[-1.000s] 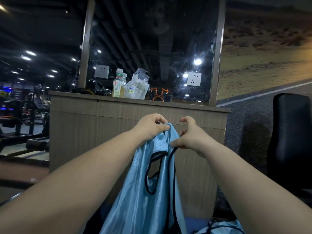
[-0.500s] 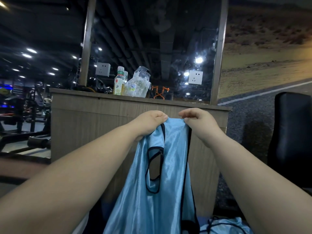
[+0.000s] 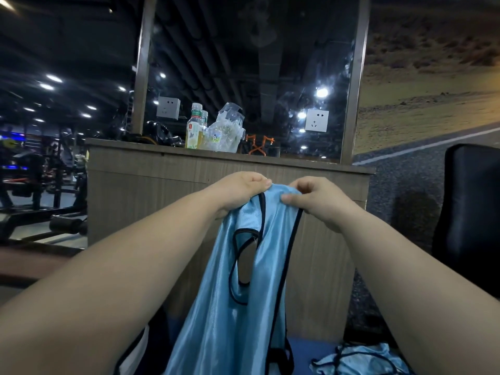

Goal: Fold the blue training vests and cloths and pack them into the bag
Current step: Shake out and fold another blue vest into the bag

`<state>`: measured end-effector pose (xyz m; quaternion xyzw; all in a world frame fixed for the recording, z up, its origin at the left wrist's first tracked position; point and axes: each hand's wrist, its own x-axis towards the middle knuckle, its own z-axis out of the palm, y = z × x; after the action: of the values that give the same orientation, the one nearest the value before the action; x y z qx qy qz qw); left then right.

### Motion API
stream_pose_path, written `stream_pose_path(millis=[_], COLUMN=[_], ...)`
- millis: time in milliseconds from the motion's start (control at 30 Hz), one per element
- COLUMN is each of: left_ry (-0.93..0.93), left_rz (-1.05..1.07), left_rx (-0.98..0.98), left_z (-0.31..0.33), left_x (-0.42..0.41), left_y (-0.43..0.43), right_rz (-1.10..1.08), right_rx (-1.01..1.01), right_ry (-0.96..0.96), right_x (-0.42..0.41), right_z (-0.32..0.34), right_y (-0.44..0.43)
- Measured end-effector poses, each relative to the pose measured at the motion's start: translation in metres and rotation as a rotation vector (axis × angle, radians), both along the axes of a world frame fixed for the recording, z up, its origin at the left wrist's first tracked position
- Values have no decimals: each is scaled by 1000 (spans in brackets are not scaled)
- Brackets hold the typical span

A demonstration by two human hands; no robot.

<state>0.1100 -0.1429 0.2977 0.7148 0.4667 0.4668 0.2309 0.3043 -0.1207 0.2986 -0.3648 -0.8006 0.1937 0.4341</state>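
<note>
head view: blue vest (image 3: 238, 320) is held up by its top.
left hand (image 3: 243, 189): clamped on the top edge.
right hand (image 3: 322, 204): clamped beside it.
not done yet: folding, packing; another vest (image 3: 359, 361) lies below.

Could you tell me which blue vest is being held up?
The middle vest, pinched by left hand and right hand; the other vest lies crumpled lower right.
</note>
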Motion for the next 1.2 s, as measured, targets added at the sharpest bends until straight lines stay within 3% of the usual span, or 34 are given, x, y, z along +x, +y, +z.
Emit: stream_pose_path(millis=[167,267,367,533,633,967,1200], left_ry=[93,-37,-203,-356,-477,-477,-434], left_rz=[141,141,133,282,301,308,280], left_rx=[38,-59,-87,23,80,-4,18], left_z=[6,8,7,11,18,7,11], left_x=[-20,-44,-73,-101,-107,-103,-94], left_y=[-7,-12,-13,-7,-1,6,5], right_rz=[-197,-299,-453,-658,-672,-664,-400], right_rx=[15,-5,-1,80,128,134,-5], right_ry=[286,424,444,498,468,305,288], right_x=[15,34,61,91,99,105,101], right_z=[8,13,17,24,26,26,23], right_y=[18,23,29,31,31,20,11])
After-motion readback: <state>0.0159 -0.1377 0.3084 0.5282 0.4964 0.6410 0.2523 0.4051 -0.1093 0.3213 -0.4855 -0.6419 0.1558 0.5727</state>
